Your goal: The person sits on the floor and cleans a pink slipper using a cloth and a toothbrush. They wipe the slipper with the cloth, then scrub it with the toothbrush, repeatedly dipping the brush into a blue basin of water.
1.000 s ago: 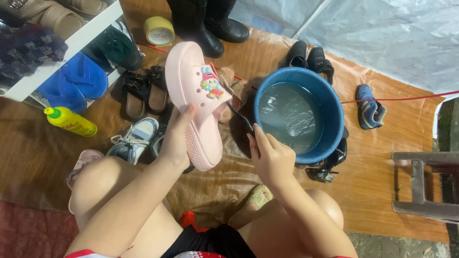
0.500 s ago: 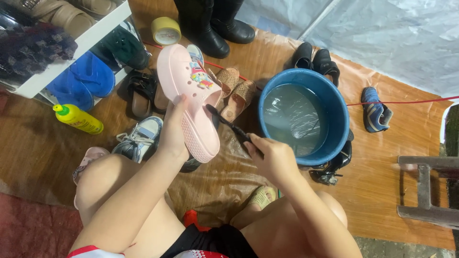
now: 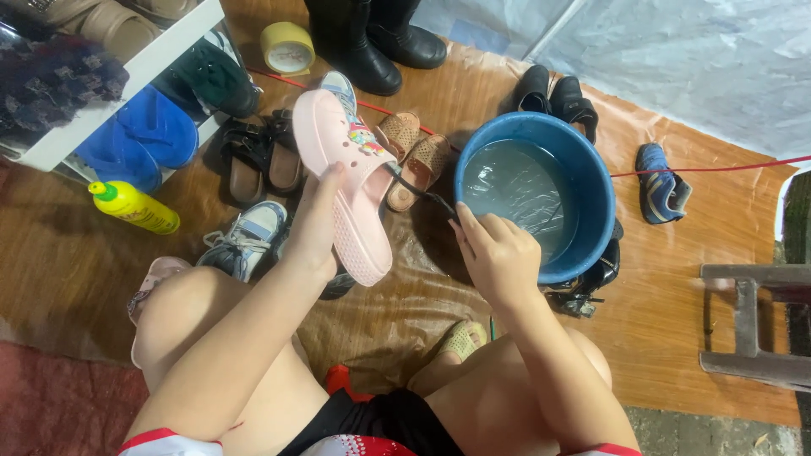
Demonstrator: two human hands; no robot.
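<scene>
One pink clog (image 3: 351, 181), one blue basin (image 3: 591, 181)

A yellow plastic bottle (image 3: 135, 208) with a green cap lay on its side on the brown floor sheet (image 3: 693, 321), near the sheet's left edge and just below the white shoe rack (image 3: 127, 80). It carried a darker label, too small to make out. There were no signs or screens.

Pink clog (image 3: 351, 181): matt foam-rubber. Blue basin (image 3: 591, 181): glossy plastic. Brown floor sheet (image 3: 676, 279): shiny, wrinkled.
</scene>
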